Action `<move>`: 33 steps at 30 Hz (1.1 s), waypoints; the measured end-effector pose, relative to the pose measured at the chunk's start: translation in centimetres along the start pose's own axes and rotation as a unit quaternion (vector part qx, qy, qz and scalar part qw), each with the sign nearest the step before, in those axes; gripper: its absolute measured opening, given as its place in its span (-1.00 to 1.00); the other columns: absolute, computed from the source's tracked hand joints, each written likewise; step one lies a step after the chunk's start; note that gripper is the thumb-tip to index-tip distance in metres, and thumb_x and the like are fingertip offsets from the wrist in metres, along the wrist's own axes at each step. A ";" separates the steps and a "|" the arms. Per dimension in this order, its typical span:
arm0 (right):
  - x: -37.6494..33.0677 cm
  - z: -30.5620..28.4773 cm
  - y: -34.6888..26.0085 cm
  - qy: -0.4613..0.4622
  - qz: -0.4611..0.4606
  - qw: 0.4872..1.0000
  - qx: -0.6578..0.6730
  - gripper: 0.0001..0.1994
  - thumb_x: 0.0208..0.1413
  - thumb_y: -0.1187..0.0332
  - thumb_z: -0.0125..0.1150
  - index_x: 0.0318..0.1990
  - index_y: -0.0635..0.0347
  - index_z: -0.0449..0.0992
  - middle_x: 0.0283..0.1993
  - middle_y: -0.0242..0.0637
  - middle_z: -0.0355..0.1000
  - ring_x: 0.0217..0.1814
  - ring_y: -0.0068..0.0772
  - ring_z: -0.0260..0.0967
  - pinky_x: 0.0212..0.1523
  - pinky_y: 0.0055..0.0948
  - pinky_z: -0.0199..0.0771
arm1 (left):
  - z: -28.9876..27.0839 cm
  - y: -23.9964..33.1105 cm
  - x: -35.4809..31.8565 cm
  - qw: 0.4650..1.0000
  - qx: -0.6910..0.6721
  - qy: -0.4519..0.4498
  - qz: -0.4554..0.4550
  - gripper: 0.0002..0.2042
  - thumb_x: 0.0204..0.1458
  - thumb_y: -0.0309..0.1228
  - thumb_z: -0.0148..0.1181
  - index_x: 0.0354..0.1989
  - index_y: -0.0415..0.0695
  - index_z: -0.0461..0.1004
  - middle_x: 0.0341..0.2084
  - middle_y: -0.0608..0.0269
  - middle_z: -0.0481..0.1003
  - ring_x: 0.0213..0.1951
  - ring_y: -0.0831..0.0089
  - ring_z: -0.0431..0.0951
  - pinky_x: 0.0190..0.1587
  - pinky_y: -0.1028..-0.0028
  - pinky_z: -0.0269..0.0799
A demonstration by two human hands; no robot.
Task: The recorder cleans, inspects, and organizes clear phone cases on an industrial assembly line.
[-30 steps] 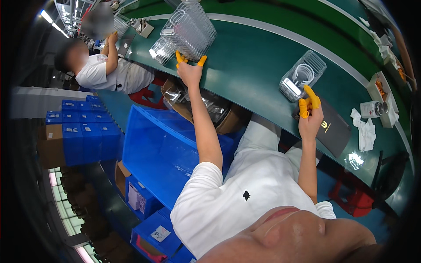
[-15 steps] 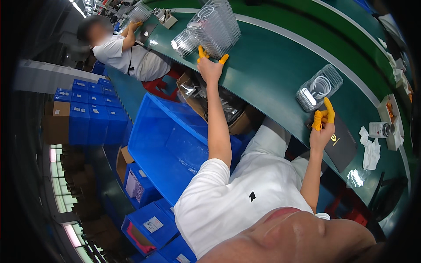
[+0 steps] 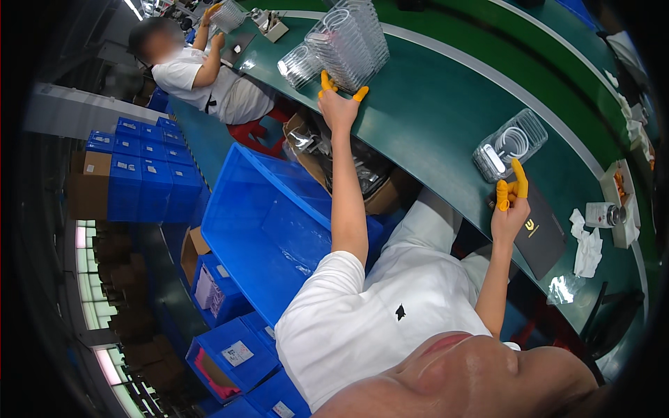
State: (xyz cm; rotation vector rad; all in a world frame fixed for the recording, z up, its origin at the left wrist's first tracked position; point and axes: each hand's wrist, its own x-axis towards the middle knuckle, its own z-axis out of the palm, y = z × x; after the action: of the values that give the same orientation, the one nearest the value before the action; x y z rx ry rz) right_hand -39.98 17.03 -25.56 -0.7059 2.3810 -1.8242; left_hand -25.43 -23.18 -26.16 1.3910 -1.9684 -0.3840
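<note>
By the tray stack (image 3: 354, 45), left hand (image 3: 339, 111) unmoved, co-worker's hands (image 3: 219, 42) parted

Left hand (image 3: 339, 111) at stacked clear trays (image 3: 354, 52), right hand (image 3: 509, 214) at one clear tray (image 3: 534, 129) with white cable (image 3: 523, 144).

Gold emblem (image 3: 529, 224) on black sheet (image 3: 547, 249); box labels (image 3: 237, 353) apparently illegible.

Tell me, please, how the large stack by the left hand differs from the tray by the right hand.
The large stack has many layers; the tray looks single. The stack is far bulkier than the tray. The stack is further left on the table; the tray, further right. Both look like clear plastic.
</note>
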 end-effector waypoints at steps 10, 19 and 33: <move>0.0 0.1 -0.2 -0.008 0.008 1.000 0.012 -0.55 0.18 0.41 0.36 0.23 0.19 0.49 -0.46 -0.40 0.38 -0.47 -0.63 0.31 -0.41 -0.60 0.26 | -0.5 0.8 -0.1 0.999 0.005 0.035 0.025 -0.03 -0.38 -0.10 0.66 0.23 -0.37 0.35 -0.08 -0.13 0.59 -0.01 -0.01 0.59 0.05 0.14 0.48; 0.0 -0.3 -1.6 -0.012 0.012 0.999 0.047 -0.52 0.18 0.39 0.38 0.26 0.14 0.48 -0.48 -0.43 0.34 -0.51 -0.64 0.24 -0.44 -0.60 0.23 | 0.0 0.8 -0.3 0.998 0.018 0.051 0.025 -0.01 -0.38 -0.07 0.65 0.25 -0.35 0.33 -0.11 -0.14 0.60 -0.03 -0.04 0.59 0.04 0.12 0.48; 0.0 -0.1 -0.4 -0.002 -0.019 1.000 0.015 -0.53 0.18 0.36 0.38 0.25 0.16 0.48 -0.46 -0.38 0.36 -0.48 -0.58 0.23 -0.41 -0.58 0.25 | 0.4 -0.3 0.1 0.997 0.035 0.056 0.050 -0.22 -0.35 0.08 0.60 -0.16 -0.44 0.55 -0.15 -0.17 0.58 -0.06 -0.09 0.56 0.02 0.08 0.46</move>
State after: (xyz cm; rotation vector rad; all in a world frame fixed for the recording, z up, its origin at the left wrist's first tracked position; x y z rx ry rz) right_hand -39.86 17.00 -25.13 -0.7559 2.3475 -1.8671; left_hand -25.46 -23.42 -26.61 1.3223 -1.9670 -0.1892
